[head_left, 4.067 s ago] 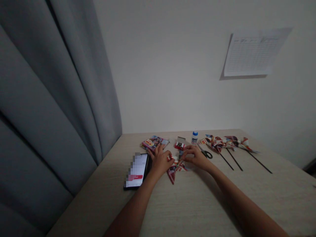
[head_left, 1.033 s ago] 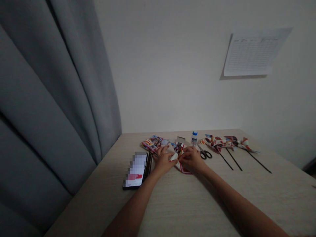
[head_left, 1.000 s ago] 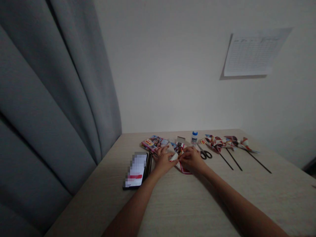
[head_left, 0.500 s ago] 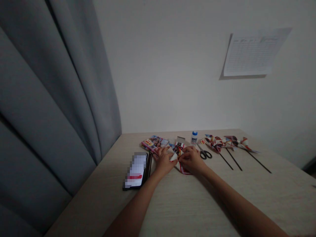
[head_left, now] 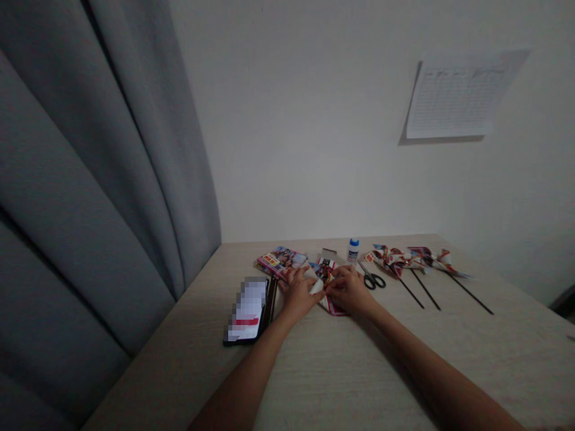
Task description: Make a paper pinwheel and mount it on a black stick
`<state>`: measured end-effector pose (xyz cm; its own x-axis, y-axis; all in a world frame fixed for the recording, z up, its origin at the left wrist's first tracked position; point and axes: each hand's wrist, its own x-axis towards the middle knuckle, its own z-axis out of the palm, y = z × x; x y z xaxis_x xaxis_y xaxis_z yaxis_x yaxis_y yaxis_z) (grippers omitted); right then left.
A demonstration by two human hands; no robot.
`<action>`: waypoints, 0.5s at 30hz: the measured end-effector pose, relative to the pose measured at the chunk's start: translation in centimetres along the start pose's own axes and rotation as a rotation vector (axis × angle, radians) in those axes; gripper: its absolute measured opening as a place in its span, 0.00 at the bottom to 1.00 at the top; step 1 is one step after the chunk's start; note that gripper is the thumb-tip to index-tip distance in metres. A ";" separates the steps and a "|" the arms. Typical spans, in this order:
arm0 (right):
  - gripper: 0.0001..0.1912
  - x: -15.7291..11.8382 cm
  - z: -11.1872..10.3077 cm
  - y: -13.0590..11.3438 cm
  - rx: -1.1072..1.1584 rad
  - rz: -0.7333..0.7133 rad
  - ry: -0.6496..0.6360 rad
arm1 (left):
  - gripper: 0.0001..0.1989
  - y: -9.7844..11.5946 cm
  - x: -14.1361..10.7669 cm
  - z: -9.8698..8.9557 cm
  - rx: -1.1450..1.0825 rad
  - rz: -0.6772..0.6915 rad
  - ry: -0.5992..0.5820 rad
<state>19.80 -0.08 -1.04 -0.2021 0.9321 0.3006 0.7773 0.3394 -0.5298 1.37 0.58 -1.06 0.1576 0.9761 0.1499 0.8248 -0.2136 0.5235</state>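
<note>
A colourful printed paper pinwheel (head_left: pixel 335 307) with folded blades lies on the table between my hands. My left hand (head_left: pixel 300 294) is closed on its left side, thumb pressed near a curled white flap. From the right, my right hand (head_left: pixel 350 288) pinches the paper close to its middle. Both hands partly cover the paper, and its centre is hard to make out. Just behind it sits a small box-like item (head_left: pixel 329 254). A glue bottle (head_left: pixel 353 251) with a blue cap stands behind my right hand, and black-handled scissors (head_left: pixel 374 281) lie beside that hand.
Finished-looking pinwheels (head_left: pixel 395 261) on dark sticks (head_left: pixel 426 289) lie to the right. Left of my hands are printed paper sheets (head_left: pixel 281 258), dark sticks (head_left: pixel 270 302) and a phone (head_left: pixel 246 311) with a blurred screen. A grey curtain (head_left: pixel 179 179) hangs along the table's left edge.
The paper's blade between my hands has shifted slightly, with more of its printed side showing near the middle. Both hands stay in nearly the same place.
</note>
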 end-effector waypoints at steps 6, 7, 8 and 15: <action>0.05 0.1 0.1 -0.1 -0.003 0.022 0.017 | 0.13 0.0 0.1 0.2 0.007 0.002 0.015; 0.05 0.1 0.2 0.0 -0.001 0.023 0.022 | 0.13 -0.1 0.2 0.3 0.002 0.006 0.021; 0.05 0.1 0.3 0.0 0.000 0.023 0.030 | 0.12 -0.2 0.2 0.4 -0.001 0.010 0.025; 0.13 -0.1 0.5 0.4 0.021 0.045 0.123 | 0.12 -0.3 0.2 0.3 0.007 0.020 0.020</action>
<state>19.85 0.07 -1.67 -0.0914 0.9244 0.3702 0.7708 0.3010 -0.5614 1.29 0.88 -1.48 0.1632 0.9706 0.1772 0.8252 -0.2327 0.5147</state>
